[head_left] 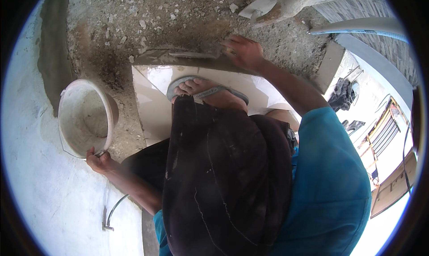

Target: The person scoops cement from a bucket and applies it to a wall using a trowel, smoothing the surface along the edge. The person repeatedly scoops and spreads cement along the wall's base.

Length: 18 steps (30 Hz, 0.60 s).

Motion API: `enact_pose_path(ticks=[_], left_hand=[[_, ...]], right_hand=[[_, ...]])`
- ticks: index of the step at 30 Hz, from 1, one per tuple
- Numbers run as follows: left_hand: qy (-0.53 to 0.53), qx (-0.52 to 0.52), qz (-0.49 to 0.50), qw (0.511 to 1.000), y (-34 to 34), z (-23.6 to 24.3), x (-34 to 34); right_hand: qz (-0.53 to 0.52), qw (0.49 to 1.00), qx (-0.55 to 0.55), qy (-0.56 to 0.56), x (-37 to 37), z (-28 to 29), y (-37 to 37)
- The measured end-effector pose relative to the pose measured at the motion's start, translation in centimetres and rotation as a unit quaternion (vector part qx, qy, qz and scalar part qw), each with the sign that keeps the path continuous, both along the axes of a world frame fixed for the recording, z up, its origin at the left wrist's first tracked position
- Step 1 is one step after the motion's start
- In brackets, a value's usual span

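Observation:
My left hand [100, 161] is closed on the near rim of a pale plastic bucket [67, 117], which is tipped so that its inside faces me. A little grey residue coats the bucket's bottom. Out ahead, my right hand [243, 53] grips the handle of a trowel, somewhat smeared by motion. The trowel's flat blade [193, 55] points left and lies over a strip of wet grey mortar [154, 57] along the far edge of the white tiles [152, 108]. My sandalled foot [205, 88] rests on those tiles, just short of the mortar.
Rough ground with scattered rubble [143, 24] stretches beyond the tiles. A white wall [35, 180] with a grey mortar patch [53, 46] stands at the left, a small pipe fitting [108, 228] on it. At the upper right lies a dusty, pale bag-like object [286, 6]; dark items [342, 93] lie farther right.

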<state>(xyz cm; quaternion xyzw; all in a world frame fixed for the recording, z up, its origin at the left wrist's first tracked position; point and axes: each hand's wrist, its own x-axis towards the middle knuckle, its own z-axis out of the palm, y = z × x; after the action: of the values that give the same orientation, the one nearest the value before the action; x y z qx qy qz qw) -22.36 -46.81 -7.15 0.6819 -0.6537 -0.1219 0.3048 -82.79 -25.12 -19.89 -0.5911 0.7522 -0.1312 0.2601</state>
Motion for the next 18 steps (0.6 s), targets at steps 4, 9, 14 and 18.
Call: enact_pose_path(ticks=[4,9,14,18], left_hand=[[-0.135,0.012,-0.08,0.988,-0.6,0.5,0.7],[-0.155,-0.014,-0.084,0.984,-0.4,1.1,0.0],[-0.164,-0.014,-0.096,0.982,-0.7,1.2,-0.4],[-0.169,-0.003,-0.085,0.982,-0.6,1.4,0.9]], right_hand=[[-0.007,0.998,-0.055,-0.028,-0.2,2.6,0.8],[-0.013,0.996,-0.077,-0.039,-0.1,4.8,1.1],[-0.01,0.996,-0.086,-0.031,-0.9,6.0,1.7],[-0.004,0.995,0.022,-0.095,-3.3,5.9,1.2]])
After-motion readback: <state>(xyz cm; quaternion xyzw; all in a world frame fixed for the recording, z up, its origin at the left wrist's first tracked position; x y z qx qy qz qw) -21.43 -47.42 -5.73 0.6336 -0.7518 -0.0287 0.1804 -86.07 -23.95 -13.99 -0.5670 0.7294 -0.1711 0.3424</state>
